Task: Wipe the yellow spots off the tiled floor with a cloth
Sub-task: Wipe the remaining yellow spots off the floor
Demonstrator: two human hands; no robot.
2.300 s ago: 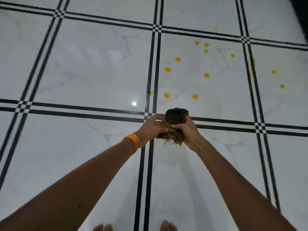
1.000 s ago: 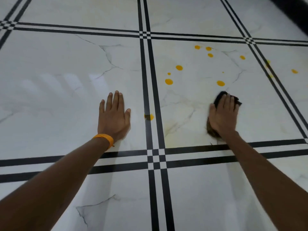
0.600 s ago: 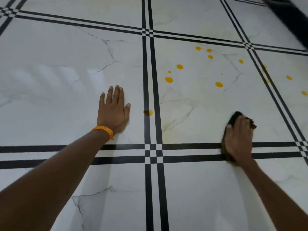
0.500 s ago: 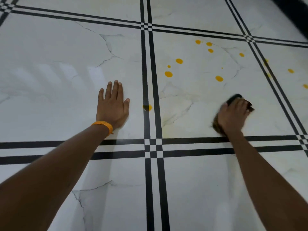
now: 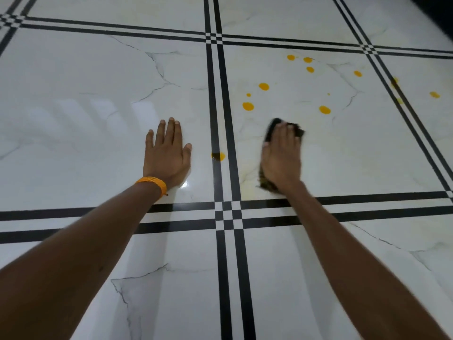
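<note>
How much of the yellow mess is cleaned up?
The tile around the cloth shows only faint yellow smears. The right hand presses the cloth flat there, left hand braced on the floor. Many yellow spots are left beyond, plus one on the black stripe.

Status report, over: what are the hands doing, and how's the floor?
Left hand flat on the floor, holding nothing. Right hand presses the dark cloth down. Yellow spots lie beyond the cloth; nothing in the way.
</note>
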